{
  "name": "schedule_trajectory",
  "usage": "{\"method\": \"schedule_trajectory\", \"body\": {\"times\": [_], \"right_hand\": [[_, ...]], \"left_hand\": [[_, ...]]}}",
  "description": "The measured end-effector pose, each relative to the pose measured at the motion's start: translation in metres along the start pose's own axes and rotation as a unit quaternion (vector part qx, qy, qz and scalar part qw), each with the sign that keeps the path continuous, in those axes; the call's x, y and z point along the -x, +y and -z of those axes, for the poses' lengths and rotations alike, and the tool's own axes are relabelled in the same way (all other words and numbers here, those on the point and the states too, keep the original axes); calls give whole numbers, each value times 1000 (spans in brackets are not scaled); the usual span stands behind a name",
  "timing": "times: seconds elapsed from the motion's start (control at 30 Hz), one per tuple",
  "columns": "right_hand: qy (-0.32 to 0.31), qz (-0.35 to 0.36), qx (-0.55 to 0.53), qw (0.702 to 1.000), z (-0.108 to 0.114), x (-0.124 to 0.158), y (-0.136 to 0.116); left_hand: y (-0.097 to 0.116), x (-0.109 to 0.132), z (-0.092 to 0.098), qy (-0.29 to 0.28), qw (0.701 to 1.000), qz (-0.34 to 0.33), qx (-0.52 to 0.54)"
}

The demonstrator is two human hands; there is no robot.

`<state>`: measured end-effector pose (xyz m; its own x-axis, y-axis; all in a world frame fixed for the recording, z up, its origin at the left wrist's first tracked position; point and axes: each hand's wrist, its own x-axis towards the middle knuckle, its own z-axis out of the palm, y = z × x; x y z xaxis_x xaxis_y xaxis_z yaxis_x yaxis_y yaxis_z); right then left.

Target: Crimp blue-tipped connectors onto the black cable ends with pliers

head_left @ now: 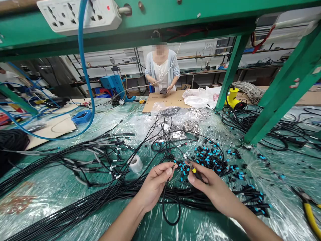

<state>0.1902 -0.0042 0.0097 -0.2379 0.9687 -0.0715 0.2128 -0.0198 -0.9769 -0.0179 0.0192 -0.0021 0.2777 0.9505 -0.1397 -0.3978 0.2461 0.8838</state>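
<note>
My left hand (155, 184) pinches the end of a thin black cable (164, 201), which loops down below it. My right hand (208, 184) grips a small tool with a yellow collar and metal tip (192, 167), its tip pointed toward the cable end. Both hands hover over a thick bundle of black cables (100, 197) lying across the plastic-covered green table (62, 184). Just beyond the fingers lies a heap of small black-and-blue connectors (210, 157).
A roll of clear tape (135, 163) sits left of the hands. Yellow-handled pliers (309, 209) lie at the right edge. Green frame legs (281, 90) stand to the right. A blue hose (85, 67) hangs from above. Across the table a person (162, 68) stands holding a phone over cardboard (165, 98).
</note>
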Motion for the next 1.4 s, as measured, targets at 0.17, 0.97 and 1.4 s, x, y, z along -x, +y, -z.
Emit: {"method": "schedule_trajectory", "body": {"times": [0.17, 0.97, 1.4], "right_hand": [[89, 34, 297, 950, -2, 2, 5], [62, 43, 11, 997, -12, -1, 4], [72, 63, -80, 992, -14, 3, -8]], "left_hand": [[-2, -1, 1, -9, 991, -64, -118], [-10, 5, -13, 37, 952, -127, -277], [-11, 16, -20, 20, 807, -262, -529]]}}
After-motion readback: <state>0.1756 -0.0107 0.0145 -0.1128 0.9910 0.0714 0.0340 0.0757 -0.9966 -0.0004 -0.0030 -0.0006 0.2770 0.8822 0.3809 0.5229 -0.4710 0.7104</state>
